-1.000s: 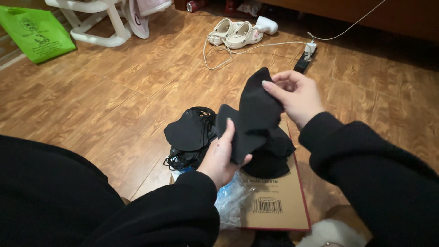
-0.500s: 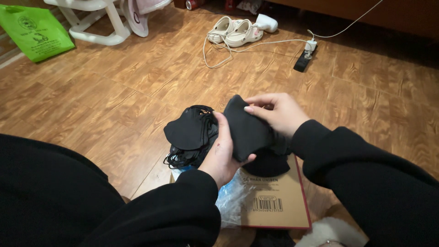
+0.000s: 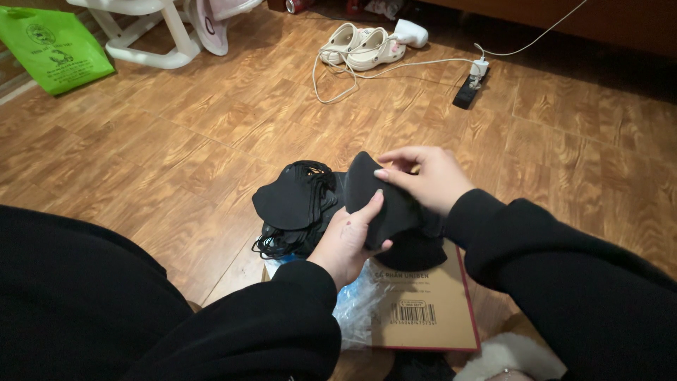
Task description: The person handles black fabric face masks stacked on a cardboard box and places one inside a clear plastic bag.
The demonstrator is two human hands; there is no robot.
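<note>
Nearest the camera: black sleeves on both arms, plus a bit of white fluffy fabric (image 3: 508,356) at the bottom edge.

Flat cardboard box (image 3: 423,307) lies on the wood floor (image 3: 176,141) right in front, barcode label facing up. Crumpled clear plastic bag (image 3: 356,303) sits against its left edge, partly under the left wrist.

Left hand (image 3: 349,236) grasps the lower left side of a black fabric face mask (image 3: 384,201), thumb pressed on its front face. Right hand (image 3: 427,176) pinches the same mask at its top edge, thumb and fingertips closed on the fabric. Mask is held up between both hands, just above the box, folded into a curved shell shape.

Just left of the hands: pile of black masks (image 3: 293,204) with tangled ear loops, resting on the floor and touching the box's far left corner. One more dark piece lies on the box under the held mask; can't tell its exact shape.

Further out on the floor: black power strip (image 3: 467,92) with a white plug and white cable (image 3: 338,77), pair of white clogs (image 3: 363,46), green bag (image 3: 53,49) far left, white plastic stand legs (image 3: 151,42) at the top.
</note>
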